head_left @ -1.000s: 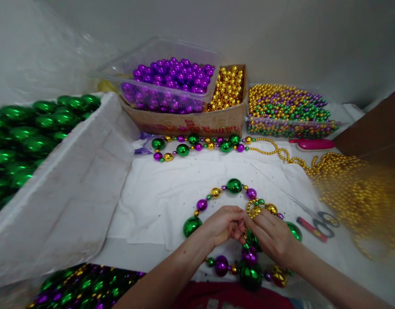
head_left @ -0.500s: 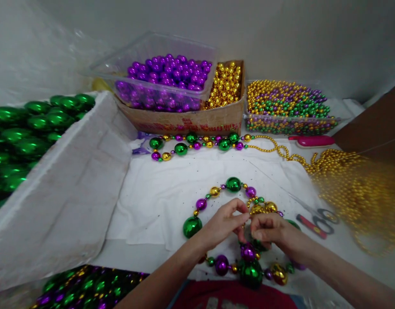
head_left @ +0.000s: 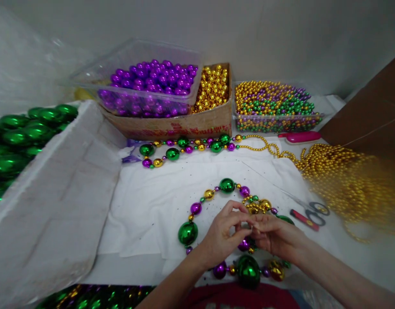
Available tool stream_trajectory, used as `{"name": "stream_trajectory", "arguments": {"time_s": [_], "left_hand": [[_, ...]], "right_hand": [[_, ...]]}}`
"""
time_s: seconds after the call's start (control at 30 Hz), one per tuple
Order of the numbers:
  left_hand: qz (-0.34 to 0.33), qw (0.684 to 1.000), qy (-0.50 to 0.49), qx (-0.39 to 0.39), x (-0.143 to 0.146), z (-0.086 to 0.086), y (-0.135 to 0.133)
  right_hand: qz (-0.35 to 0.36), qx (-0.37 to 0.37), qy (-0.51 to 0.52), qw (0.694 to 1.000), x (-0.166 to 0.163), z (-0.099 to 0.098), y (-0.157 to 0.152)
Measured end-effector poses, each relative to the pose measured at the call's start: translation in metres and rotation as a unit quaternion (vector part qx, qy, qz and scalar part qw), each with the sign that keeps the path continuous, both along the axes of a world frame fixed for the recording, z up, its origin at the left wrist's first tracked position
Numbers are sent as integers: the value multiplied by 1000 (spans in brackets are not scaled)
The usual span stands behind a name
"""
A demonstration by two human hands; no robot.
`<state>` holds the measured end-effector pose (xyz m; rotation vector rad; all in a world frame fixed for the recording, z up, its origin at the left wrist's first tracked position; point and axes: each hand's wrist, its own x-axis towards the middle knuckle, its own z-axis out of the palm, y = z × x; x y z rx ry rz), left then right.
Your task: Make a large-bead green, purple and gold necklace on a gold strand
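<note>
Above the white cloth, my left hand (head_left: 221, 231) and my right hand (head_left: 271, 234) meet with their fingertips pinched together. A thin, pale bit of string shows between them; the fingers hide most of it. Around and under the hands lies a bead necklace (head_left: 187, 233) of large green, purple and gold balls with small beads between. Part of its loop, with a big green ball (head_left: 248, 271), runs close to my body. Small gold beads (head_left: 256, 208) bunch up just beyond my fingers.
Scissors (head_left: 317, 213) and a red cutter (head_left: 304, 220) lie at right, near heaped gold bead strands (head_left: 345, 176). Another necklace (head_left: 172, 154) stretches across the back. Behind it stand a cardboard box (head_left: 146, 127), purple balls (head_left: 152, 79) and a mixed-bead tub (head_left: 278, 116). A foam box (head_left: 71, 184) borders the left.
My hands have come closer together, and their fingertips now touch. My right hand has turned, showing more of its fingers. The whole view has shifted slightly, moving the background leftward.
</note>
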<state>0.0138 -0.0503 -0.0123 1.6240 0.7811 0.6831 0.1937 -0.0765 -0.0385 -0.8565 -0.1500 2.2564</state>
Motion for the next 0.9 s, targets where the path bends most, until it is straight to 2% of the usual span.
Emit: {"name": "stream_trajectory", "arguments": {"time_s": [0.17, 0.27, 0.33, 0.43, 0.47, 0.5, 0.57, 0.63, 0.67, 0.73, 0.8, 0.9], "left_hand": [[8, 997, 32, 64, 2, -3, -2], [19, 997, 43, 68, 2, -4, -3], [45, 997, 56, 31, 2, -3, -3], [64, 992, 78, -77, 2, 0, -2], [57, 988, 73, -120, 2, 1, -1], [47, 983, 63, -164, 2, 1, 1], [29, 967, 27, -251, 2, 1, 5], [19, 948, -13, -318, 1, -2, 9], [18, 941, -32, -338, 1, -4, 11], [19, 930, -60, -362, 0, -7, 12], [33, 924, -73, -375, 0, -9, 13], [62, 915, -80, -391, 1, -8, 13]], "right_hand": [[37, -2, -32, 999, 3, -2, 2], [50, 16, -72, 996, 3, -1, 2], [53, 44, -95, 993, 2, 0, 2], [51, 130, -189, 972, -1, 5, 2], [52, 175, -243, 953, -2, 7, 2], [56, 232, -310, 920, -3, 10, 1], [72, 356, -438, 823, -3, 15, 1], [78, 460, -534, 706, -3, 20, 0], [76, 495, -568, 653, -2, 21, -1], [63, 535, -614, 577, -2, 23, -4], [41, 553, -645, 526, -4, 23, -9], [8, 567, -656, 497, -10, 22, -19]]}}
